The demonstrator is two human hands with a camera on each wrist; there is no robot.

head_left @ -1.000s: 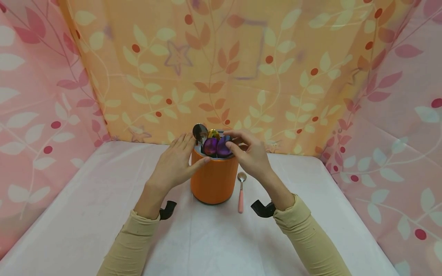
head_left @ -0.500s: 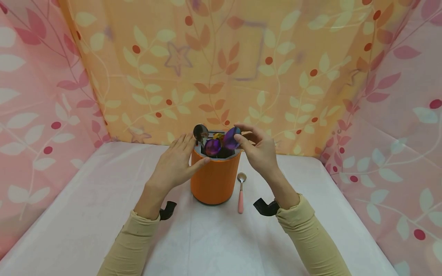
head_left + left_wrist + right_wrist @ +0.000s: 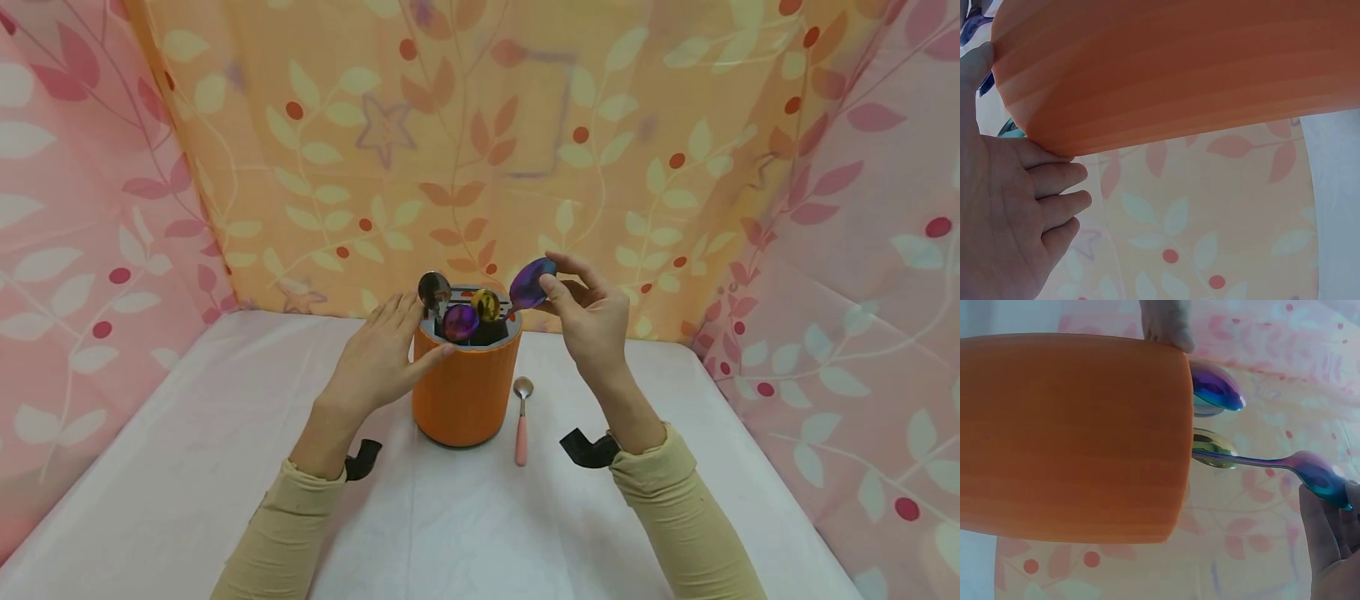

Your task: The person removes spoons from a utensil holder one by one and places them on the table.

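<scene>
Going left to right. The left grip (image 3: 378, 350) is sitting at 10 o'clock on the orange cutlery holder (image 3: 462, 400), fingers straight, thumb spread at the rim. It's bracing, not clutching anything. Light pressure should do; a hard shove could send the holder sliding toward 3.

Inside the mouth: a silver spoon (image 3: 433, 292) is standing bowl-up at 10, a purple spoon (image 3: 461, 322) at about 7, a gold spoon (image 3: 487, 306) at 2. The holder itself is standing upright on the white-covered desk (image 3: 172, 400).

A pink-handled teaspoon (image 3: 522, 417) is lying on the desk just off the holder at 4 o'clock, bowl pointing to 12. Not in use; worth giving it sleeve clearance.

The blue-purple spoon (image 3: 531, 283) is leaning out at the mouth's 3 o'clock side, bowl tilting toward 1. Its handle tip is hiding in the holder. The handle is crossing the gold spoon in the right-wrist view; can't tell if they're touching.

The right grip (image 3: 592, 317) is pinching that bowl, thumb against fingers, gap just the bowl's thickness. My take: the bowl is smooth and curved, so it's inviting a twist; firm pinch, no squeeze. Best to move along the handle's own line, not sideways, so it isn't levering on the rim or dragging the gold one.
</scene>
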